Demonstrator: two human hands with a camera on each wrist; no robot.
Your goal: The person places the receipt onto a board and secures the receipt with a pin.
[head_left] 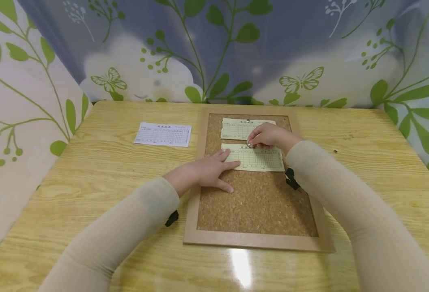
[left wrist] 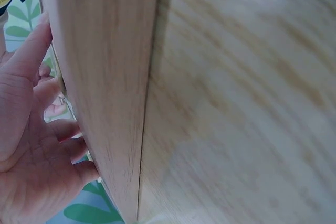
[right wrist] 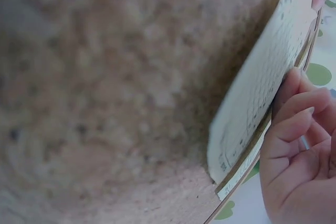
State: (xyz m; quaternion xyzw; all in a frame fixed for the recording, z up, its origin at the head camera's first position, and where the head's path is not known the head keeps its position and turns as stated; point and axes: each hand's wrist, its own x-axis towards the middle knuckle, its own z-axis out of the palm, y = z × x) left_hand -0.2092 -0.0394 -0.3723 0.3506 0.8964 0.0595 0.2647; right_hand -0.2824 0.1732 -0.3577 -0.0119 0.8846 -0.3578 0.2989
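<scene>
A cork board [head_left: 251, 209] in a wooden frame lies on the table, with two yellow printed slips on it. The upper slip [head_left: 232, 129] has a silvery pushpin [head_left: 248, 120] at its top edge. Below it, my left hand [head_left: 210, 169] rests with spread, straight fingers on the left part of the lower slip [head_left: 261, 162] and on the cork. At that slip's top edge my right hand [head_left: 269, 136] pinches a small shiny pushpin [head_left: 250, 144] between thumb and forefinger. The right wrist view shows this slip [right wrist: 252, 98] lifted slightly from the cork along its near edge.
A white printed slip [head_left: 163, 134] lies on the wooden table [head_left: 101, 174] left of the board. One tiny dark object [head_left: 335, 151] sits on the table to the right. A patterned curtain [head_left: 126, 48] stands behind the table.
</scene>
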